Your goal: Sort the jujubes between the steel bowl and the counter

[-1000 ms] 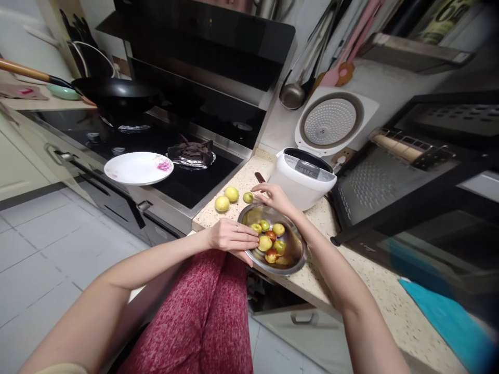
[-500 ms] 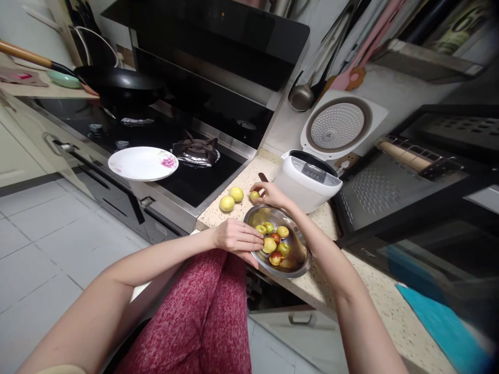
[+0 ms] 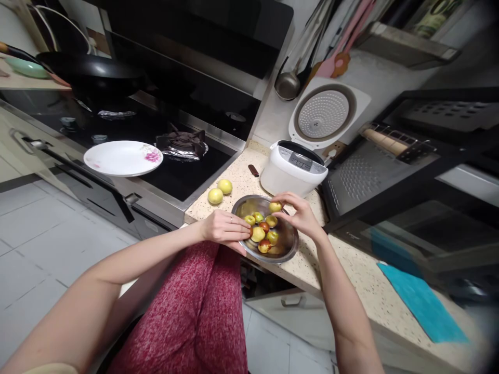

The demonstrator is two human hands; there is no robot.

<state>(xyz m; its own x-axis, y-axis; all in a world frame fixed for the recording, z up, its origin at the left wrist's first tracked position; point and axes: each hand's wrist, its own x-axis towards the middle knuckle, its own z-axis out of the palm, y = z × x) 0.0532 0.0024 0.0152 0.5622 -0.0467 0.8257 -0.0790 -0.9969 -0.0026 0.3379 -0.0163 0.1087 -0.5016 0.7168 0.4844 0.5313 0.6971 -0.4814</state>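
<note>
A stainless steel bowl [image 3: 288,244] tilts at the counter's edge with several jujubes [image 3: 258,235] inside, some yellow-green, some patched reddish brown. My left hand [image 3: 225,228] is closed over the bowl's left rim, fingers inside and thumb below. Its fingertips lie against a reddish-brown fruit. Over the bowl's far side, my right hand [image 3: 298,213] pinches a yellow-green jujube [image 3: 275,206] between thumb and fingers. Two yellow-green fruits [image 3: 220,191] rest on the counter left of the bowl.
Behind the bowl stands a white rice cooker [image 3: 294,169] with its lid up. A dark brown handle [image 3: 253,170] lies beside it. A white floral plate [image 3: 122,158] overhangs the stove's front edge. A black wok [image 3: 91,72] sits on the far burner; a teal cloth [image 3: 423,301] lies at right.
My right hand has brought the jujube from the counter beside the rice cooker to above the bowl, uncovering the brown handle. The left hand stays at the rim. The view has shifted slightly.
</note>
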